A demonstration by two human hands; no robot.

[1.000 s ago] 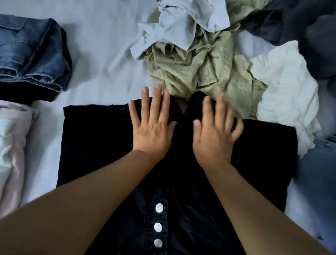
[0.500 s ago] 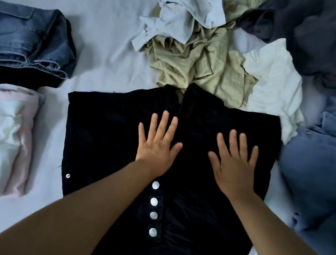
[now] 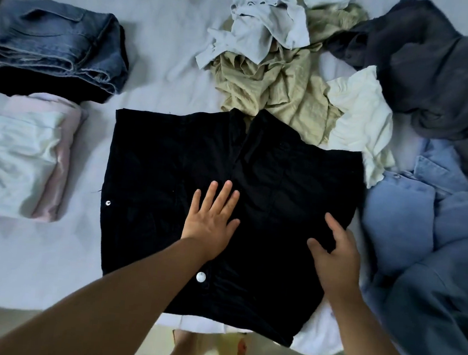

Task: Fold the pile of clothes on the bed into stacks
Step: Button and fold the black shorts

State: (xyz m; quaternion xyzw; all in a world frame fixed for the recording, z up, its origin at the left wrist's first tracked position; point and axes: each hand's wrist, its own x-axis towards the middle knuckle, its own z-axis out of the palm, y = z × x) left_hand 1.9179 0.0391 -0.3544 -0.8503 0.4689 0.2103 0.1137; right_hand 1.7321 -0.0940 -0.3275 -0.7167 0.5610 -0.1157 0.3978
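A black shirt [image 3: 171, 172] lies spread flat on the bed [image 3: 159, 45] in front of me, its near hem hanging over the edge. My left hand [image 3: 209, 223] rests flat on its middle, fingers straight and together, my forearm covering most of the button row, so only one white button [image 3: 200, 277] shows. My right hand [image 3: 333, 255] pinches a fold of the cloth near the right side; its outer fingers are hidden. Unfolded clothes [image 3: 285, 77] are heaped beyond, partly cut off at the top. Folded jeans [image 3: 56, 43] sit far left.
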